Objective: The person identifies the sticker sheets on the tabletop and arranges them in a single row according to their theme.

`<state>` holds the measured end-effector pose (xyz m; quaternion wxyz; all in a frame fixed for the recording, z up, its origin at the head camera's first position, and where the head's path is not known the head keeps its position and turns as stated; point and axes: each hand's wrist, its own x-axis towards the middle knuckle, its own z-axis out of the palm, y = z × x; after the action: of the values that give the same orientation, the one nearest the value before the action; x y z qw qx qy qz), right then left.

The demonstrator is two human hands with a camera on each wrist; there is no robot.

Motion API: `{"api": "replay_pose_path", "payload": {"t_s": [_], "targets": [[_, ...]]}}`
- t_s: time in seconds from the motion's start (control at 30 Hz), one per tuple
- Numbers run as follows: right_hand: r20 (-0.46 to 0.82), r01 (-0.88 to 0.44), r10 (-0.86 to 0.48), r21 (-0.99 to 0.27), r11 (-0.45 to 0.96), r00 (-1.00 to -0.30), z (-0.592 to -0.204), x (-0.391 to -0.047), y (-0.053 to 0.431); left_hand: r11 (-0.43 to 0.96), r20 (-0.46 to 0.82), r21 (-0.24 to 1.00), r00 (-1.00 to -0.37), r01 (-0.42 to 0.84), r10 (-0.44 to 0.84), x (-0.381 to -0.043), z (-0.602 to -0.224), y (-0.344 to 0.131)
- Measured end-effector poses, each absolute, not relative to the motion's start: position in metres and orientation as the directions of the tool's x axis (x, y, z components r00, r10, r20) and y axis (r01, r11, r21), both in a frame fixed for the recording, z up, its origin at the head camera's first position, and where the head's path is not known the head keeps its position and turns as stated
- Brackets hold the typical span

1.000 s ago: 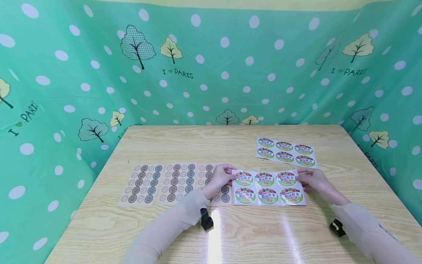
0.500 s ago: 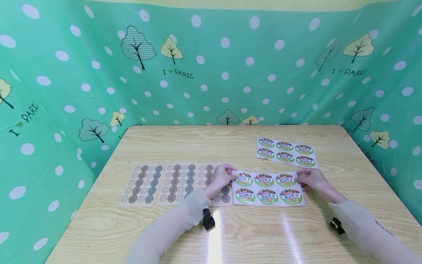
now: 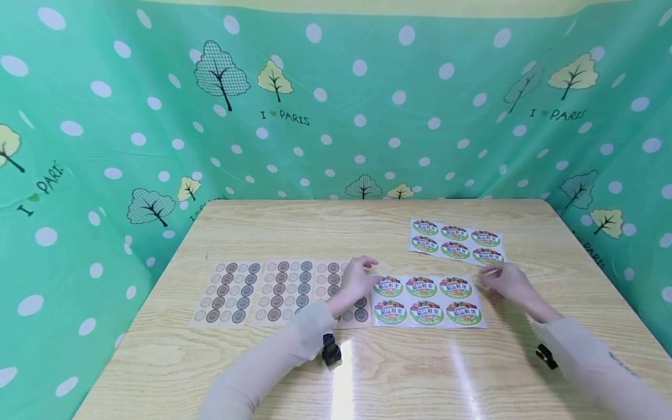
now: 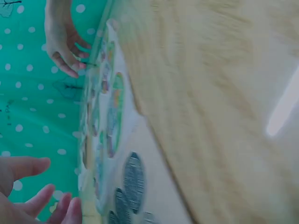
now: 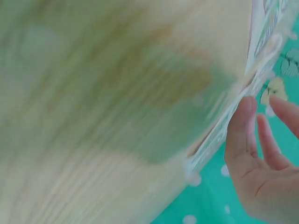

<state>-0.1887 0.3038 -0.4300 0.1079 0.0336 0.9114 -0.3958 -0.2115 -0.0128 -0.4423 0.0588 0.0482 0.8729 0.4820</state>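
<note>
A white sheet of oval fruit stickers (image 3: 426,297) lies on the table in front of me, its left edge right beside a kraft-brown label sheet (image 3: 361,315). At its upper left corner my left hand (image 3: 357,281) hovers with fingers spread, thumb near the edge; the left wrist view shows the fingers (image 4: 35,167) apart and holding nothing. My right hand (image 3: 508,283) is just off the sheet's upper right corner, fingers loosely bent and holding nothing, as in the right wrist view too. Behind it lies a second fruit sticker sheet (image 3: 454,249), slightly askew.
Two more brown sheets of round labels, a left one (image 3: 227,293) and a middle one (image 3: 283,291), lie in a row with the third. The wooden table (image 3: 294,230) ends against a green dotted cloth (image 3: 336,134). Each wrist carries a black device (image 3: 331,350).
Both hands have let go of the near fruit sticker sheet, which now lies flat on the table. My right hand has drawn away slightly to the right, and the left fingers have spread.
</note>
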Motion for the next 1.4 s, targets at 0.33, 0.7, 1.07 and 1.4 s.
{"api": "replay_pose_path", "payload": {"t_s": [0.33,0.7,1.07,1.4], "targets": [[-0.215,0.115,-0.074,-0.746,0.656,-0.974,-0.421,-0.216,0.340,0.396,-0.224,0.913,-0.933,-0.100,0.281,-0.234,-0.418,0.007],[-0.182,0.128,-0.029,-0.788,0.602,-0.983,-0.429,-0.252,0.369,0.338,-0.244,0.929,-0.935,-0.150,0.255,-0.262,-0.416,0.038],[-0.173,0.172,0.066,-0.721,0.672,-0.983,-0.434,-0.260,0.367,0.263,-0.237,0.946,-0.958,-0.191,0.159,-0.280,-0.433,0.062],[-0.243,0.263,0.119,-0.745,0.613,-0.963,-0.444,-0.272,0.378,0.264,-0.237,0.940,-0.970,-0.214,0.057,-0.285,-0.437,0.070]]}}
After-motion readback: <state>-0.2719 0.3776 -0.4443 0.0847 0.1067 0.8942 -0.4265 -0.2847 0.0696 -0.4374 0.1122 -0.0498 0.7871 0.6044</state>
